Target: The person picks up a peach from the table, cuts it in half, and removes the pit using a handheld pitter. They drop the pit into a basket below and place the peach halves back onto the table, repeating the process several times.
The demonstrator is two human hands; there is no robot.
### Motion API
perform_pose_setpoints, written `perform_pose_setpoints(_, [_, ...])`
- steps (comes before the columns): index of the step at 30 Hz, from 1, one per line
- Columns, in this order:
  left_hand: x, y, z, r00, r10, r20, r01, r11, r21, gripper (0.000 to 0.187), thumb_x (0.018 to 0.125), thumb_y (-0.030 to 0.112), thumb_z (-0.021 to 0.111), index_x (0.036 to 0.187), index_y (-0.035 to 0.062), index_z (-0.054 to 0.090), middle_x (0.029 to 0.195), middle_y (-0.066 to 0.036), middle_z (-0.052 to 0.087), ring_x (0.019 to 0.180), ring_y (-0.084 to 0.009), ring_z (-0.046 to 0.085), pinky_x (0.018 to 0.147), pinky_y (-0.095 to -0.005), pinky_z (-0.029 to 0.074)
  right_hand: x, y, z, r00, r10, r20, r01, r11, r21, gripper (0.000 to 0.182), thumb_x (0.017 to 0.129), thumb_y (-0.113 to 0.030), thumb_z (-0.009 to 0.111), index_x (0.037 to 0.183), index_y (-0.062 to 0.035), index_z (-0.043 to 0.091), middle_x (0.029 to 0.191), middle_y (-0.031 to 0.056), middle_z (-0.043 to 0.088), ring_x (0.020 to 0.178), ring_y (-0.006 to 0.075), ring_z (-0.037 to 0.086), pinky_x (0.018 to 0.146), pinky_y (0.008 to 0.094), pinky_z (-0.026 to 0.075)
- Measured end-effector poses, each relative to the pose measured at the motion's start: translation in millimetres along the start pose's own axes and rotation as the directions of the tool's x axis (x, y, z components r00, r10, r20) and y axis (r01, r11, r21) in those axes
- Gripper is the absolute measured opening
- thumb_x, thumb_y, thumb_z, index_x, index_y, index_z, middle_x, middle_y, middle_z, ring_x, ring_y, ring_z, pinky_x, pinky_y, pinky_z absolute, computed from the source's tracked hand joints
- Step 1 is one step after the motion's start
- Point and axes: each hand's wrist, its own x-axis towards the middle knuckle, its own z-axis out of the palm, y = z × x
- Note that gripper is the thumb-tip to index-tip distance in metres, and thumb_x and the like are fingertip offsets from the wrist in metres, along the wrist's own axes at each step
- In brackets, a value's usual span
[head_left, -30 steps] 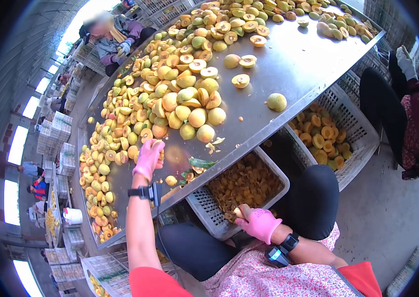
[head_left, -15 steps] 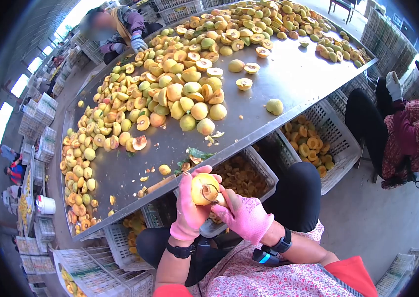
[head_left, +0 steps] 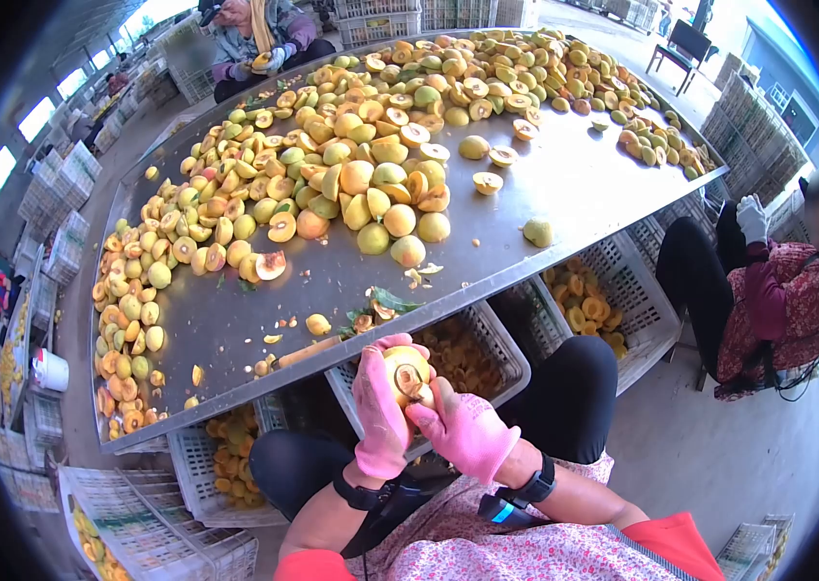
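A halved yellow peach (head_left: 403,366) is cupped in my pink-gloved left hand (head_left: 382,412), its cut face and the dark pit hollow turned up. My right hand (head_left: 467,431), also in a pink glove, is closed around the handle of a pitting tool (head_left: 416,389). The tool's end meets the peach at the hollow, and my fingers hide most of its handle. Both hands are just off the near edge of the metal table (head_left: 516,208), above a crate of peach scraps (head_left: 463,353).
Peach halves (head_left: 356,174) are heaped across the table. A wooden handle (head_left: 308,351) and leaf bits (head_left: 395,300) lie near its front edge. Crates of peaches (head_left: 584,300) stand beneath. One co-worker (head_left: 259,39) sits across the table, another (head_left: 782,290) to the right.
My view has shifted slightly. Both hands still hold the peach and the tool, with the cut face turned a little. The co-worker across has drawn a hand back from the heap, now holding a fruit piece.
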Motion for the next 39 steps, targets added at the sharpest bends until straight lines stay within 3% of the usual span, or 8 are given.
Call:
perform_pose_setpoints(9, [8,3,-4,0.999,-0.006,0.045,0.003,0.998,0.066,0.049,0.109,0.044,0.037,0.105,0.0031,0.063,0.088,-0.010,0.070,0.075,-0.0154,0.066,0.071,-0.0282,0.055,-3,-8,-8,0.978,0.100,0.185,-0.126,0.982,0.138,0.046,0.105,-0.038,0.053,0.122,0.0049,0.052,0.084,0.0254,0.070,0.082,0.0395,0.072,0.070,0.0462,0.054])
perform_pose_setpoints(11, [12,6,-8,0.994,-0.005,0.111,-0.004,0.997,0.082,0.051,0.109,0.045,0.037,0.102,0.0024,0.064,0.086,-0.010,0.070,0.075,-0.0152,0.066,0.072,-0.0280,0.055,-5,-4,-9,0.978,0.088,0.190,-0.123,0.976,0.181,0.037,0.106,-0.033,0.054,0.123,-0.0005,0.053,0.072,0.0088,0.062,0.064,0.0188,0.059,0.062,0.0356,0.048])
perform_pose_setpoints(17, [17,19,-11,0.945,0.067,0.320,-0.126,0.978,0.165,0.068,0.110,0.053,0.029,0.093,-0.0009,0.067,0.081,-0.012,0.071,0.072,-0.0169,0.066,0.071,-0.0291,0.054,-11,1,-10,0.907,0.069,0.414,-0.330,0.728,0.601,0.036,0.107,-0.045,0.052,0.100,-0.0104,0.054,0.072,-0.0072,0.048,0.061,0.0048,0.042,0.055,0.0226,0.033])
perform_pose_setpoints(21, [11,23,-6,0.940,0.091,0.329,-0.149,0.977,0.154,0.068,0.109,0.052,0.030,0.092,-0.0014,0.067,0.079,-0.011,0.071,0.070,-0.0168,0.066,0.070,-0.0287,0.054,-14,-11,-29,0.811,0.161,0.562,-0.517,0.648,0.560,0.035,0.106,-0.044,0.050,0.097,-0.0105,0.054,0.071,-0.0066,0.049,0.060,0.0048,0.046,0.053,0.0236,0.036])
perform_pose_setpoints(24, [15,25,-9,0.955,-0.001,0.296,-0.066,0.974,0.217,0.068,0.109,0.052,0.029,0.092,-0.0009,0.068,0.077,-0.010,0.071,0.069,-0.0158,0.066,0.070,-0.0287,0.054,-15,-2,-9,0.918,0.160,0.364,-0.340,0.790,0.510,0.033,0.107,-0.043,0.050,0.097,-0.0119,0.054,0.068,-0.0069,0.049,0.055,0.0051,0.044,0.049,0.0230,0.033])
perform_pose_setpoints(31, [15,20,-15,0.940,0.095,0.328,-0.148,0.979,0.139,0.058,0.109,0.048,0.038,0.096,-0.0004,0.067,0.081,-0.009,0.071,0.073,-0.0137,0.067,0.069,-0.0274,0.054,-12,0,-2,0.863,0.075,0.500,-0.428,0.635,0.643,0.039,0.108,-0.048,0.048,0.096,-0.0104,0.052,0.070,-0.0037,0.048,0.053,0.0058,0.041,0.046,0.0234,0.031])
perform_pose_setpoints(33, [16,21,-16,0.956,0.125,0.265,-0.160,0.980,0.117,0.058,0.109,0.048,0.038,0.096,-0.0005,0.067,0.081,-0.009,0.070,0.073,-0.0138,0.067,0.070,-0.0276,0.054,-7,8,12,0.945,0.033,0.326,-0.254,0.702,0.665,0.037,0.108,-0.046,0.049,0.095,-0.0113,0.051,0.069,-0.0038,0.048,0.051,0.0061,0.040,0.043,0.0240,0.030])
perform_pose_setpoints(39, [24,19,-23,0.927,-0.002,0.375,-0.078,0.977,0.199,0.057,0.109,0.045,0.037,0.094,-0.0006,0.066,0.079,-0.008,0.070,0.072,-0.0133,0.066,0.069,-0.0265,0.053,-5,-5,-3,0.875,0.136,0.464,-0.440,0.622,0.648,0.024,0.107,-0.034,0.053,0.097,-0.0130,0.052,0.074,-0.0084,0.048,0.060,0.0030,0.044,0.052,0.0215,0.034])
